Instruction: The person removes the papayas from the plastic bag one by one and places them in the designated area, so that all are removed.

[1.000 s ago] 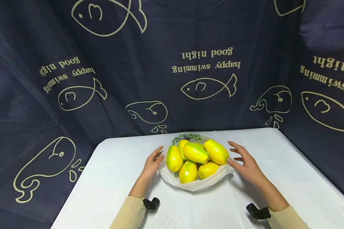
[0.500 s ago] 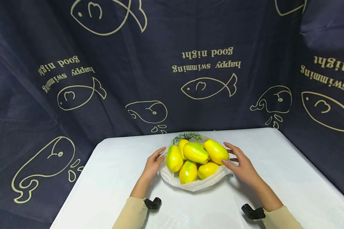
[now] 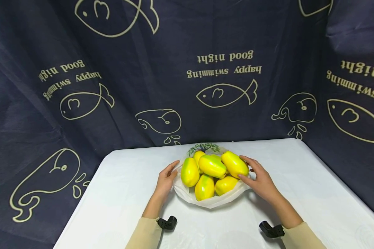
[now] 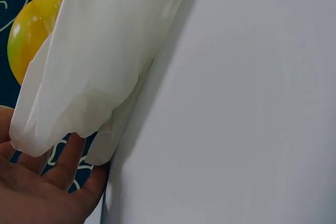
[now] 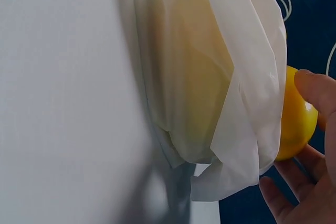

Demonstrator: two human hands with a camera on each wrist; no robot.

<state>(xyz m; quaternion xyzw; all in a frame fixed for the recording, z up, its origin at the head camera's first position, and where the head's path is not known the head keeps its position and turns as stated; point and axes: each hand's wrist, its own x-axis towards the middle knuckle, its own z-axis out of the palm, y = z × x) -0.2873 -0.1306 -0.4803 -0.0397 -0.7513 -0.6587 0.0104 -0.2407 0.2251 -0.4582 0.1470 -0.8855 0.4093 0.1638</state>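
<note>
Several glossy yellow-green papayas lie heaped in a white plastic bag, whose mouth is spread wide and rolled down around them. At the bag's left side rests my left hand, fingers loosely bent and touching the plastic. The left wrist view has those fingers under the crumpled edge of the bag. My right hand is at the rightmost papaya, thumb on its near end and fingers round its far side. In the right wrist view the thumb touches this papaya, with the fingers below it.
A white-covered table carries the bag. Behind it hangs a dark blue curtain with fish and whale outlines. Black wrist devices sit at both beige cuffs. A green tree print marks the bag's far side.
My right hand has moved left onto the rightmost papaya, closing its fingers toward it. The left hand has shifted only slightly at the bag's edge. The papayas lie as before.
</note>
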